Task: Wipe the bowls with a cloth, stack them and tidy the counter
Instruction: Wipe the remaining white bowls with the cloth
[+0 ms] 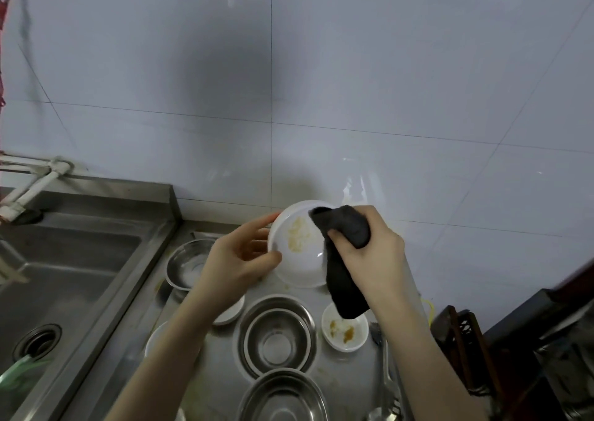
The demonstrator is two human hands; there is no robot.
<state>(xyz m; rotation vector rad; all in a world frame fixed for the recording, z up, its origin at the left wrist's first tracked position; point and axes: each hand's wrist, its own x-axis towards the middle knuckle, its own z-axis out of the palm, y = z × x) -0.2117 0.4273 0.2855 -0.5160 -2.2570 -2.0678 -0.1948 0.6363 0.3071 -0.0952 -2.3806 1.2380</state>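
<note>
Steel tabletop below white wall tiles. My left hand grips the bowl by its rim, tilted toward me, above the tabletop. My right hand, fingers curled round the cloth, sits at the bowl's right rim; the residue lies left of the cloth.

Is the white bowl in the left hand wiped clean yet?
Not yet: the white bowl still shows yellowish residue inside; the dark cloth touches its rim.
</note>
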